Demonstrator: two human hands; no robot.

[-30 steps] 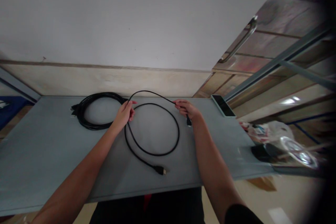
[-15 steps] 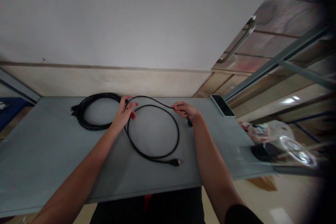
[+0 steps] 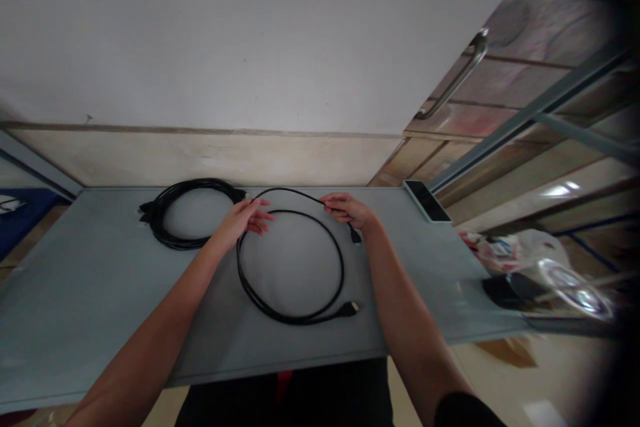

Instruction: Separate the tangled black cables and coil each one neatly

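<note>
A thin black cable (image 3: 343, 267) lies in loose round loops on the grey table, between my two hands. One of its plugs (image 3: 349, 309), with a metal tip, rests at the lower right of the loops. My right hand (image 3: 345, 209) pinches the cable at the upper right, and the other plug (image 3: 355, 235) hangs below its fingers. At the upper left of the loops, my left hand (image 3: 246, 219) has its fingers loosely around the cable; part of the cable there is hidden. A thicker black coiled cable (image 3: 161, 227) lies left of this hand, with plugs at its sides.
A phone (image 3: 427, 201) lies at the table's far right corner. The grey table (image 3: 100, 293) stands against a pale wall. Beyond its right edge are a plastic bag (image 3: 530, 250), a dark container with a shiny rim (image 3: 515, 290) and a metal frame.
My left hand has moved slightly right and down, its fingers closer together. The loop has grown a little, and its lower plug has shifted right. My right hand has moved slightly left.
</note>
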